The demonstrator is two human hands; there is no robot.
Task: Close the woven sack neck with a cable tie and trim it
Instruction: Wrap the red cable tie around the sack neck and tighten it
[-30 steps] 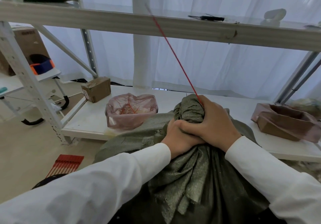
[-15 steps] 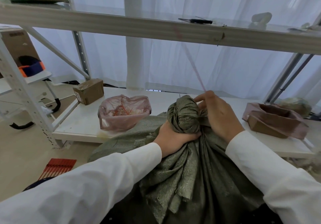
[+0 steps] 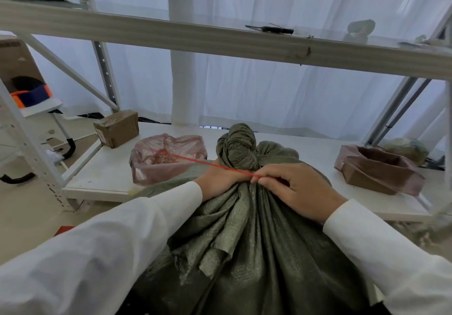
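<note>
A dark green woven sack (image 3: 249, 253) stands in front of me, its gathered neck (image 3: 237, 148) bunched into a twisted knob on top. My left hand (image 3: 217, 180) is shut around the neck just below that knob. My right hand (image 3: 293, 187) pinches a thin red cable tie (image 3: 208, 163) against the neck. The tie runs flat and leftward over my left hand, and its free end points at the pink bag. A black-handled cutting tool (image 3: 270, 29) lies on the upper shelf, far from both hands.
A pink plastic bag (image 3: 166, 158) holding more red ties sits on the lower white shelf (image 3: 102, 180), with a small cardboard box (image 3: 117, 131) behind it. A brown lined tray (image 3: 376, 170) is at right. The upper shelf beam (image 3: 220, 43) crosses overhead.
The red tie, which stood up and back toward the upper shelf, now lies swung down to the left across the neck. My right hand shifted from gripping the knob to pinching below it.
</note>
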